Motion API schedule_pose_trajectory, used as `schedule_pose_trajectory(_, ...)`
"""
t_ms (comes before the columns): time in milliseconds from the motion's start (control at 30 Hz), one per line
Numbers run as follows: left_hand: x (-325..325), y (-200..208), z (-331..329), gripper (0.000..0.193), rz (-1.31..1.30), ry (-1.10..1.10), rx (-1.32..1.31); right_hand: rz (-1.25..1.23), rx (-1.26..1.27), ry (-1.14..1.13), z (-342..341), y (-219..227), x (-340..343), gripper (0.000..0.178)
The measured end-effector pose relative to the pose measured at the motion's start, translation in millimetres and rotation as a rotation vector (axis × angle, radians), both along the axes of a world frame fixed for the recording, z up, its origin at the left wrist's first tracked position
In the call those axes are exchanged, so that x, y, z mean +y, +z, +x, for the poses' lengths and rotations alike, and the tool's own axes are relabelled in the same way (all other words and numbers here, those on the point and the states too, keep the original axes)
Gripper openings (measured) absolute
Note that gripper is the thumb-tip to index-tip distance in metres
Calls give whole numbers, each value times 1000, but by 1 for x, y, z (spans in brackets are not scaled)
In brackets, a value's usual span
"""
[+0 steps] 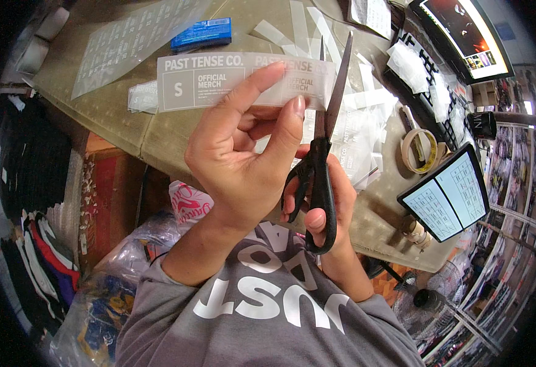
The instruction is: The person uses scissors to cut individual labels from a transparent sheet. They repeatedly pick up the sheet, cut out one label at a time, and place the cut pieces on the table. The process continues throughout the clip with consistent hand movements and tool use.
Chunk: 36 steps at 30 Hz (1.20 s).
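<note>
- The left hand (243,144) holds the strip (202,85) between thumb and index finger, the other fingers curled behind.
- The strip is translucent with pale print, raised in front of the person above the table (173,133); it reaches out to the left of the fingers.
- The right hand (336,199) grips the black handles of the scissors (321,177), thumb and fingers around the loops.
- The blades point to the far side and stand parted at the right end of the strip; whether they touch it I cannot tell.
- Far left on the table lies a translucent printed sheet (134,46), with a blue box (202,35) just right of it and a small pile of labels (143,98) nearer.
- Right of the scissors, pale offcuts (372,101) lie scattered.
- Further right are a tape roll (406,156), a tilted tablet (445,192) and a keyboard (416,105) partly under papers, with a lit monitor (464,37) beyond.
- Near right, below the table edge, stands a fan (428,298).
- At left are stacked dark clothes (35,153); near left, clear plastic (105,312).
</note>
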<state>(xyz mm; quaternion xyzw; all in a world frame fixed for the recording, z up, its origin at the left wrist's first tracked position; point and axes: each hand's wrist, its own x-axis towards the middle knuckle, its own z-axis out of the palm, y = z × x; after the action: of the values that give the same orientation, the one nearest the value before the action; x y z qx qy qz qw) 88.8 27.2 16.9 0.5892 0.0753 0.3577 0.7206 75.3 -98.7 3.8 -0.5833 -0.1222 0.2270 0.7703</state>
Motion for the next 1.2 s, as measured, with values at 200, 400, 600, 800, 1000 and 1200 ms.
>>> schedule_pose_trajectory(200, 0, 2, 0, 31, 1, 20, 26, -15, -22, -29, -4, -4, 0, 81)
schedule_pose_trajectory(400, -1, -1, 3, 31, 36, 33, 64, -69, -67, -72, -8, -11, -1, 73)
schedule_pose_trajectory(600, 1, -4, 6, 24, 80, -35, 120, -159, 9, -101, -15, -7, -4, 69)
schedule_pose_trajectory(800, 37, 6, 13, 26, 136, -389, 138, -11, 164, -29, -21, -7, -22, 78)
schedule_pose_trajectory(1000, 42, 10, 9, 38, 158, -404, 154, -69, 148, 110, -20, 0, -26, 83)
schedule_pose_trajectory(1200, 38, 15, 5, 48, 70, -440, 156, -67, 81, 101, -17, 5, -22, 82)
